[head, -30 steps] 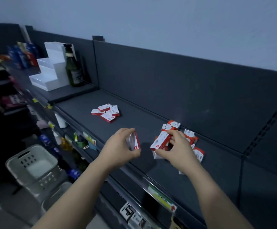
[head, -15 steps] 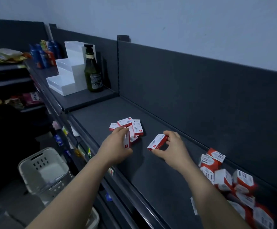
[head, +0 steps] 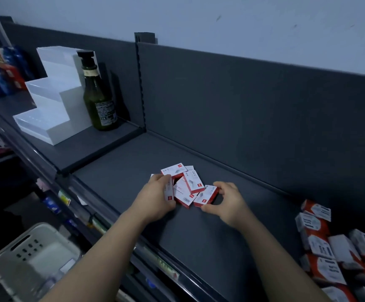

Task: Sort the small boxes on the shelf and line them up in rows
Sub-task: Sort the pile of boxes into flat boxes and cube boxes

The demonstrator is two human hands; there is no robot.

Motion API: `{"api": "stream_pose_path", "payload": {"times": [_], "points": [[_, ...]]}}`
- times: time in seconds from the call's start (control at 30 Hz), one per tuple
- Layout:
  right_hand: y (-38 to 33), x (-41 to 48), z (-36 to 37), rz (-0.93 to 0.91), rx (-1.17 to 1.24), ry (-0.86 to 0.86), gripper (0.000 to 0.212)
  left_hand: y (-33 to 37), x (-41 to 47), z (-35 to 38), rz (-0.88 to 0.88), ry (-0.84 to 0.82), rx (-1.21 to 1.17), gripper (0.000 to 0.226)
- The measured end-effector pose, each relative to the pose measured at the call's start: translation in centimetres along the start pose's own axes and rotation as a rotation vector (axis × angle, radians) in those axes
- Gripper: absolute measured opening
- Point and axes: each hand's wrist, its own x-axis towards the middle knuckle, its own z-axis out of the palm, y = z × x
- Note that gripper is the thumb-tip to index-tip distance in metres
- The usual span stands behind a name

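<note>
Red-and-white cardboard marks the small boxes. A loose cluster [head: 187, 184] of them lies on the dark grey shelf [head: 220, 236], towards its left end and a little forward of the back panel [head: 242, 105]. These boxes overlap at odd angles and form no row.

The left hand [head: 155, 199] is at the cluster's left side, its grip clamped on an edge-on box [head: 169, 192] with the fingers curled over it. The right hand [head: 228, 203] is at the cluster's right side, its grip closed on a flat box [head: 206, 194] pinched between thumb and fingertips. That box touches the cluster's nearest box; I cannot tell whether it rests fully on the shelf.

Well apart, at the right edge of view, a larger heap [head: 329, 247] of the same boxes lies jumbled on the shelf.

On the slightly higher shelf section to the left stands a green glass bottle [head: 98, 101], with a white stepped display stand [head: 50, 105] just beside it. Blurred blue and red packets [head: 0, 70] sit farther left. A pale plastic basket [head: 13, 264] is below, at lower left.
</note>
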Motion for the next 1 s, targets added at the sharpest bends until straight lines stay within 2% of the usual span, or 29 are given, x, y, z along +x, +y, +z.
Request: {"api": "stream_pose_path", "payload": {"times": [0.3, 0.47, 0.6, 0.67, 0.8, 1.0], "points": [[0.2, 1.3, 1.4, 0.079, -0.064, 0.139, 0.081, -0.5, 4.0, -0.4, 0.137, -0.087, 0.018, 0.049], [0.1, 2.7, 0.9, 0.068, -0.094, 0.175, 0.074, -0.1, 5.9, -0.1, 0.169, -0.092, 0.063, 0.024], [0.1, 3.2, 0.1, 0.012, -0.174, 0.122, 0.084, 0.9, 5.9, 0.1, 0.109, -0.003, 0.251, 0.052], [-0.1, 3.1, -0.3, -0.021, -0.212, 0.122, 0.088, 1.7, 6.0, 0.2, 0.121, 0.118, 0.337, 0.048], [0.0, 1.8, -1.5, -0.080, -0.336, 0.184, 0.072, 4.0, 5.9, 0.6, 0.224, 0.234, 0.370, 0.034], [0.1, -2.5, -4.9, -0.088, -0.410, 0.350, 0.051, 8.0, 5.0, 2.2, 0.450, 0.204, 0.200, 0.030]]}}
